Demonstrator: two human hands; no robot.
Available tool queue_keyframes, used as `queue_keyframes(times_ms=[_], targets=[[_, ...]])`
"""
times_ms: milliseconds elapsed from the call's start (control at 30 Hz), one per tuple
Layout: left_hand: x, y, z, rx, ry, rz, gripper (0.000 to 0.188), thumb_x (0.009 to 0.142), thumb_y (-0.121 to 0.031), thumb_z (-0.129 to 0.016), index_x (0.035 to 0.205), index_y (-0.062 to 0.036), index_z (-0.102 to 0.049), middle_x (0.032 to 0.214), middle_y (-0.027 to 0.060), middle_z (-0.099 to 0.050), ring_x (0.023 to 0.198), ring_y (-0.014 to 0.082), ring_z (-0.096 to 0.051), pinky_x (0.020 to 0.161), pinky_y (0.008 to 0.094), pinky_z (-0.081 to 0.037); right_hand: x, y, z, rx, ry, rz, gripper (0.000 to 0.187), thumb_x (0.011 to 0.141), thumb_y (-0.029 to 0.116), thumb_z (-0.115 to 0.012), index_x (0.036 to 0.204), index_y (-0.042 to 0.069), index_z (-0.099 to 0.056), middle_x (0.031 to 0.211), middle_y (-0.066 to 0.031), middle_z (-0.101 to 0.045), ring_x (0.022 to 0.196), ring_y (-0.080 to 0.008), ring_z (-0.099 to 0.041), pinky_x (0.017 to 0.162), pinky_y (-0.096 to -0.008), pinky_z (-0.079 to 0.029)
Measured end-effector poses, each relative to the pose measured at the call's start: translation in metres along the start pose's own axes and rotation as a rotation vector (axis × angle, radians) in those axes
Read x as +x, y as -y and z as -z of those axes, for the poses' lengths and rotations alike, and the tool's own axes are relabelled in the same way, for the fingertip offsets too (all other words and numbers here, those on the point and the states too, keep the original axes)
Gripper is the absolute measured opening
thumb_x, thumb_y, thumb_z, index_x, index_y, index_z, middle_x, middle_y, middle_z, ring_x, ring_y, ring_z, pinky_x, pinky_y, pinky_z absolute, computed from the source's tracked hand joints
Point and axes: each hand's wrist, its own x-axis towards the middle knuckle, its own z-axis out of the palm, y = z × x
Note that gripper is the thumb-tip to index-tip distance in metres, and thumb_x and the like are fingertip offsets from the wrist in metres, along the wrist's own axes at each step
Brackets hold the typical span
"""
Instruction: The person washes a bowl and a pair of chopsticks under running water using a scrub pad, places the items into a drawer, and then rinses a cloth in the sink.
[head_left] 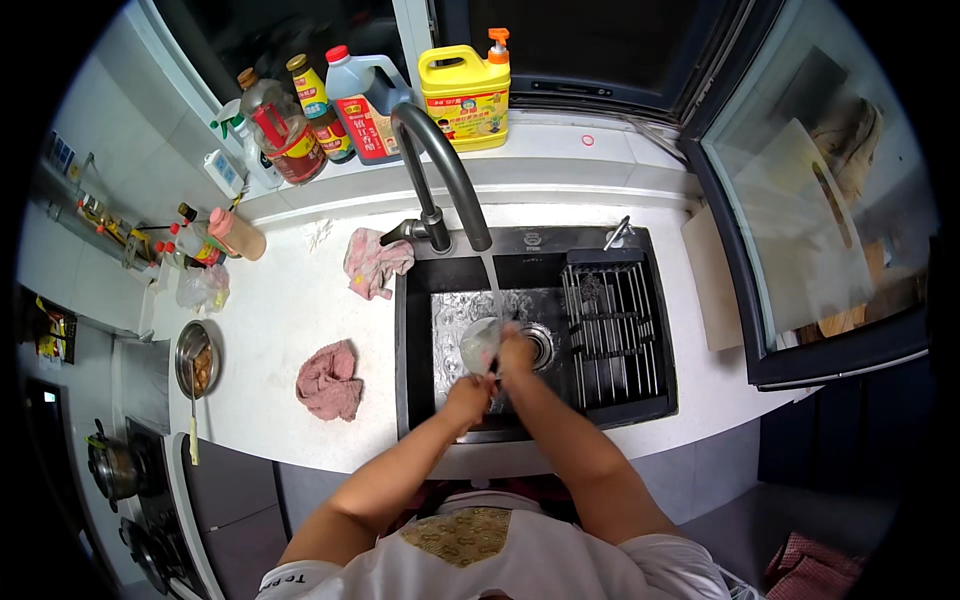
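Water runs from the grey faucet [440,170] into the black sink [420,370]. Under the stream is a pale round, dish-like thing [480,346], with a short dark piece [494,367] at its near right edge. My left hand [468,402] is closed at the near side of that dark piece; what its fingers grip is too small to make out. Right beside the pale thing, my right hand [516,354] is smeared by motion, and its fingers cannot be read. Part of the drain [540,345] shows behind my right hand.
A wire rack [608,335] fills the sink's right side. Left on the counter lie a pink cloth [330,382], a patterned cloth [378,262] and a metal pan [186,372] holding food. A yellow jug [465,100] and several bottles line the sill. A window pane [810,210] swings inward at right.
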Motion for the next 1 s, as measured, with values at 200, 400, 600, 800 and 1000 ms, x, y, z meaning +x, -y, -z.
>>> queue_keyframes(times_ms=[200, 400, 600, 800, 1000], targets=[[0.015, 0.044, -0.013, 0.462, -0.17, -0.433, 0.039, 0.091, -0.039, -0.042, 0.08, -0.0048, -0.057, 0.049, 0.0033, -0.044, 0.036, 0.0149, -0.044, 0.036, 0.0288, -0.036, 0.025, -0.004, 0.009, 0.469, 0.136, -0.434, 0.04, 0.092, 0.034, -0.045, 0.091, -0.003, -0.059, 0.069, -0.0097, -0.058, 0.057, -0.0173, -0.055, 0.049, -0.0305, -0.043], [-0.003, -0.005, -0.001, -0.115, -0.027, 0.02, 0.036, 0.092, -0.037, -0.044, 0.075, -0.0061, -0.052, 0.049, 0.0009, -0.042, 0.037, 0.011, -0.037, 0.034, 0.0265, -0.028, -0.011, -0.004, 0.0, 0.13, 0.072, -0.211, 0.036, 0.09, 0.029, -0.051, 0.085, -0.006, -0.06, 0.072, -0.0135, -0.06, 0.057, -0.0198, -0.056, 0.053, -0.0328, -0.045], [-0.026, -0.003, -0.002, -0.025, -0.002, -0.016, 0.036, 0.092, -0.035, -0.044, 0.076, -0.0039, -0.053, 0.049, 0.0004, -0.042, 0.033, 0.0096, -0.035, 0.031, 0.0245, -0.028, 0.04, -0.009, 0.003, 0.542, 0.193, -0.478, 0.034, 0.086, 0.026, -0.058, 0.091, -0.008, -0.06, 0.079, -0.0132, -0.062, 0.071, -0.0178, -0.055, 0.066, -0.0323, -0.043], [-0.028, 0.003, 0.023, -0.351, 0.064, 0.023, 0.013, 0.087, -0.014, -0.056, 0.091, -0.0019, -0.056, 0.064, 0.0041, -0.055, 0.04, 0.0079, -0.043, 0.036, 0.0194, -0.033, 0.076, -0.046, 0.0, 0.274, 0.235, 0.037, 0.02, 0.089, 0.016, -0.053, 0.088, -0.004, -0.059, 0.071, -0.0125, -0.063, 0.057, -0.0193, -0.06, 0.049, -0.0306, -0.047], [-0.037, 0.014, 0.052, -0.22, 0.12, 0.056, 0.017, 0.092, -0.017, -0.047, 0.093, -0.002, -0.053, 0.064, 0.0055, -0.056, 0.04, 0.0081, -0.043, 0.036, 0.0195, -0.033, 0.033, 0.016, 0.049, -0.017, 0.541, -0.069, 0.024, 0.089, 0.019, -0.053, 0.085, -0.003, -0.06, 0.072, -0.0082, -0.062, 0.06, -0.015, -0.058, 0.058, -0.03, -0.047]])
